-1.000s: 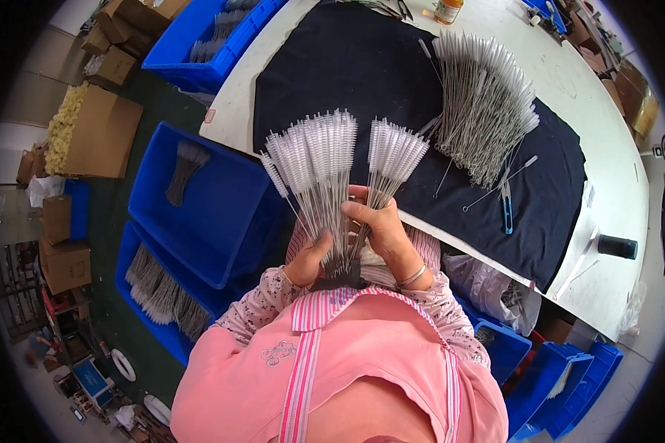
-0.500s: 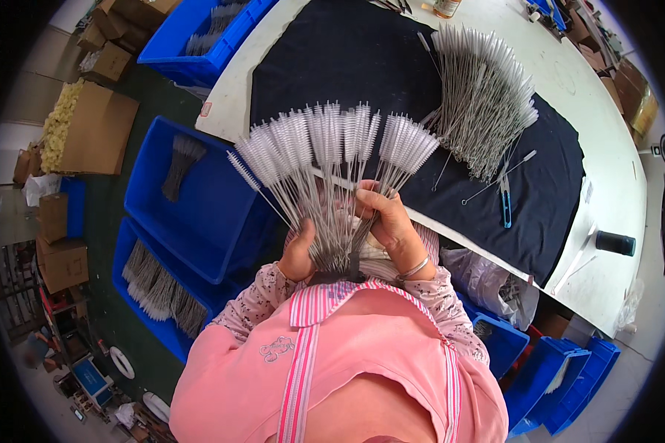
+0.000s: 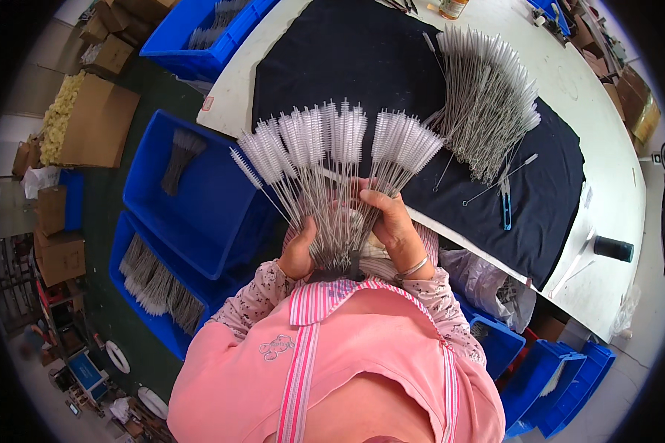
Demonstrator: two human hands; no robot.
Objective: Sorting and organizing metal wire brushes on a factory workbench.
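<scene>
A fanned bundle of straw brushes [image 3: 303, 140] with white bristle heads and thin wire stems is held upright close to my body. My left hand [image 3: 299, 247] is wrapped round the stems at the left side of the fan. On the right side, my right hand [image 3: 386, 221] grips the stems, its thumb laid across them. A gap splits the bristle heads into a larger left group and a smaller right group. The looped stem ends gather low, by a dark band near the apron. My fingers behind the stems are partly hidden.
On the dark cloth [image 3: 347, 59] over the white table [image 3: 606, 170] lies a big pile of similar brushes [image 3: 488, 103]. Near it are blue-handled snips [image 3: 505, 203] and a dark cylinder [image 3: 613, 248]. Blue bins [image 3: 192, 214] with more brushes stand at left, others lower right.
The gap in the fan has widened: more brushes now stand in the right-hand group, and the left group has narrowed. Both hands stay in nearly the same place.
</scene>
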